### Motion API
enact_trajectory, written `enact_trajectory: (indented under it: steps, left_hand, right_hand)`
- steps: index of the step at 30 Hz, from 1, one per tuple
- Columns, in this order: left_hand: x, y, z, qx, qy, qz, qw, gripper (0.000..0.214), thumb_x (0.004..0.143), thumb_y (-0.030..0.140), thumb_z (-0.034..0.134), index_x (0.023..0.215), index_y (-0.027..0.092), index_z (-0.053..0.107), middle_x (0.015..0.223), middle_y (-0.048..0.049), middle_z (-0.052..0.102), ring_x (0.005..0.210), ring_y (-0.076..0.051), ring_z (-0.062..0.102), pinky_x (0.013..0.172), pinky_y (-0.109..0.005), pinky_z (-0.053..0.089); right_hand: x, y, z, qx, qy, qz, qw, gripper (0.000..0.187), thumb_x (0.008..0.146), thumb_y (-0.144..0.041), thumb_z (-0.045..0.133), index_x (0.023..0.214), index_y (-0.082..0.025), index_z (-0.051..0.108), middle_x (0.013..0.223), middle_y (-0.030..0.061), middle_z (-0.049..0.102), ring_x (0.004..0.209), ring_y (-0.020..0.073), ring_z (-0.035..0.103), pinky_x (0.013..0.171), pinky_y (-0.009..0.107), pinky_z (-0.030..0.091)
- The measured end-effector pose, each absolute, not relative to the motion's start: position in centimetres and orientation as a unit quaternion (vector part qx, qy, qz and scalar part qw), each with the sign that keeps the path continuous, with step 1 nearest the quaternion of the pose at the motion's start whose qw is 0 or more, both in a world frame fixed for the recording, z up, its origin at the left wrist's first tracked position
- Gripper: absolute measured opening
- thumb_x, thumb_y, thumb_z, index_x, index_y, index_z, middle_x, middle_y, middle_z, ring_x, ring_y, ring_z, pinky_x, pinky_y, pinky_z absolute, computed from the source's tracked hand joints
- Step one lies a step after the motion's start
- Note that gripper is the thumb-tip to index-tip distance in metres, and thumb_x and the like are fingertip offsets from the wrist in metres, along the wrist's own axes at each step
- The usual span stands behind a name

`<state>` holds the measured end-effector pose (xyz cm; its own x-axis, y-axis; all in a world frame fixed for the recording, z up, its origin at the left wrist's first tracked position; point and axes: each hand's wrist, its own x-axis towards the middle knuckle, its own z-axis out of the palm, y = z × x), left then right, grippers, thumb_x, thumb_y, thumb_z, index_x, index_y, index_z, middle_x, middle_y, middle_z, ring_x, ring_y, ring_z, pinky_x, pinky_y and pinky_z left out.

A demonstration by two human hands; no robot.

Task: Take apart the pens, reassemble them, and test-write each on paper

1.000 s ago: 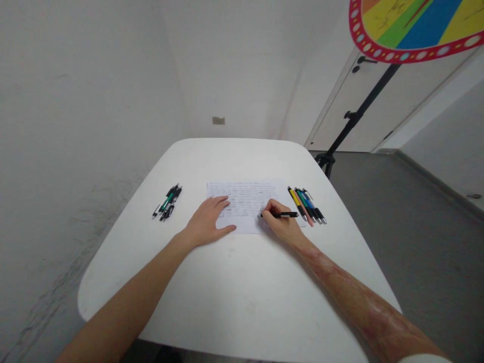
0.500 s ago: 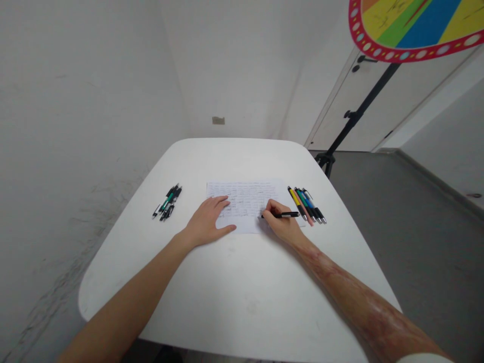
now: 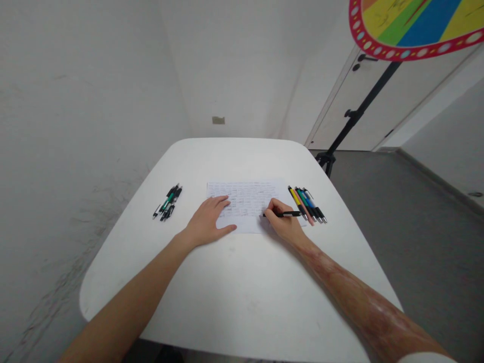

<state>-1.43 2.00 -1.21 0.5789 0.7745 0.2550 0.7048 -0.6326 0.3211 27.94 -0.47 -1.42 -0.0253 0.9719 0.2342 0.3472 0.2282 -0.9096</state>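
Paper (image 3: 247, 199) covered with rows of handwriting, too small to read, lay flat near the middle of a white desk (image 3: 242, 287). The person's left hand (image 3: 212, 222) rested palm down over its left side, fingers spread and thumb held well apart. The right hand (image 3: 283, 219) pinched a black pen (image 3: 290, 214) between thumb and fingers, its writing end angled down at the lowest rows; whether the tip touched was too small to tell. Just beyond that hand, coloured pens (image 3: 307, 204), among them yellow, pink, green and blue, lay side by side in a slanted row. Well to the left, black and green pens (image 3: 168, 201) lay in a loose bundle. At upper right, a bright, red-rimmed wheel (image 3: 423, 25) stood on a black stand (image 3: 357, 115) before a pale door (image 3: 404, 108).
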Motion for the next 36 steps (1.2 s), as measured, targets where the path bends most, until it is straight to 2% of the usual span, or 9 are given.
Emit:
enact_trajectory:
  steps: [12,36]
  left_hand:
    - [-1.4,1.89,-1.03,0.88,0.419,0.194,0.11,0.073,0.096,0.063,0.073,0.155,0.024,0.054,0.166,-0.0162,0.053,0.153,-0.038,0.051,0.133,-0.063,0.036]
    - [-1.43,1.98,-1.14,0.88,0.418,0.195,0.114,0.074,0.096,0.062,0.075,0.156,0.025,0.053,0.166,-0.0157,0.053,0.154,-0.038,0.05,0.134,-0.064,0.036]
  right_hand:
    - [27.84,-0.71,-0.99,-0.533,-0.623,0.329,0.469,0.023,0.084,-0.027,0.06,0.068,-0.025,0.043,0.06,-0.0046,0.043,0.061,0.0146,0.039,0.059,0.031,0.027]
    - [27.84,-0.73,-1.0,-0.548,-0.613,0.311,0.477,0.023,0.083,-0.025,0.059,0.068,-0.025,0.042,0.059,-0.0049,0.041,0.059,0.0142,0.038,0.057,0.032,0.025]
